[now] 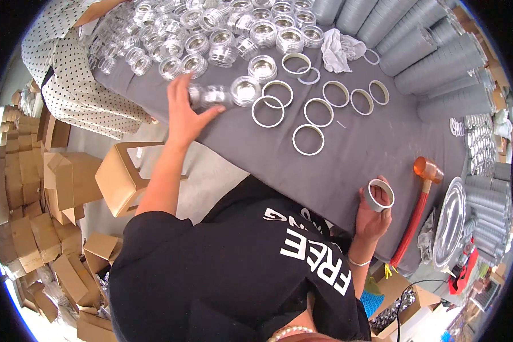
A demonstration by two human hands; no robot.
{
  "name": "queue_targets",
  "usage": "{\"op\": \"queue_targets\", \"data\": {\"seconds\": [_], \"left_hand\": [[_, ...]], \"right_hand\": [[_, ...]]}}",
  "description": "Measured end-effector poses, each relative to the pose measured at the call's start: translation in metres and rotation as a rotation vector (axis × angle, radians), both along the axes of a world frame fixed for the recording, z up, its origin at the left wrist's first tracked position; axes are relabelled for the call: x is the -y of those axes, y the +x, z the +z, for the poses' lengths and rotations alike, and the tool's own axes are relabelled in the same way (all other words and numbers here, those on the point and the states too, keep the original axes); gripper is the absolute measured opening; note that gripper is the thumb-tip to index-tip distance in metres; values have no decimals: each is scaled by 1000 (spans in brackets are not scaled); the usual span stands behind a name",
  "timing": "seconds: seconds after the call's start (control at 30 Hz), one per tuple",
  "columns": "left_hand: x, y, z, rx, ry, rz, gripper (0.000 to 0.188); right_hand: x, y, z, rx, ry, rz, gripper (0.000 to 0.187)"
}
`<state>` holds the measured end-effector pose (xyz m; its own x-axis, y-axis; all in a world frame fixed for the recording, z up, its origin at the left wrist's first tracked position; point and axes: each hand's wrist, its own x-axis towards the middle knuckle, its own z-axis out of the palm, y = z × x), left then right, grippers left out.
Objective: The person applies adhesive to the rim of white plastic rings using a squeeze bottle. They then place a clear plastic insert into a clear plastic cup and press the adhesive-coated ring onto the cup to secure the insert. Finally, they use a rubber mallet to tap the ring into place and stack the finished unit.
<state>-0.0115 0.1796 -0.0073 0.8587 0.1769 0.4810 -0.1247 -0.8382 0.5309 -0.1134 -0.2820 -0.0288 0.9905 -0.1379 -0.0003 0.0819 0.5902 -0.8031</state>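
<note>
Black shirt fabric (239,273) filled the lower middle of the view, closest to the camera, with both forearms rising from it toward the grey tabletop (359,154). At the near edge of that tabletop the right hand (373,214) was curled around a short white ring (379,195), fingers and thumb wrapped over its rim so the ring's open face showed. A thin bracelet (359,263) sat on that wrist. Just to the right lay a mallet (419,205) with an orange head and a red handle, apart from the hand.

Farther off, the left hand (185,114) reached across the tabletop with its fingers spread and the thumb stretched out to the right, closing on a clear round jar (211,97) lying on its side; the jar was blurred, so how firmly it was gripped could not be told. More clear jars (211,34) crowded the far part of the tabletop. Flat white rings (309,139) lay loose in the open middle, well apart from both hands. Stacks of grey cups (433,62) lay along the far right. Another person in a dotted garment (74,74) stood at the left end, and cardboard boxes (34,216) were piled on the floor.
</note>
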Motion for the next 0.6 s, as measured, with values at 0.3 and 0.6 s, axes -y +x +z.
{"op": "queue_targets", "data": {"seconds": [0.3,0.6], "left_hand": [[29,5,7,-105,-71,-132,43],[45,-33,14,73,-184,-85,69]], "right_hand": [[-1,1,5,-2,-9,26,91],[-5,3,8,-20,-9,38,90]]}}
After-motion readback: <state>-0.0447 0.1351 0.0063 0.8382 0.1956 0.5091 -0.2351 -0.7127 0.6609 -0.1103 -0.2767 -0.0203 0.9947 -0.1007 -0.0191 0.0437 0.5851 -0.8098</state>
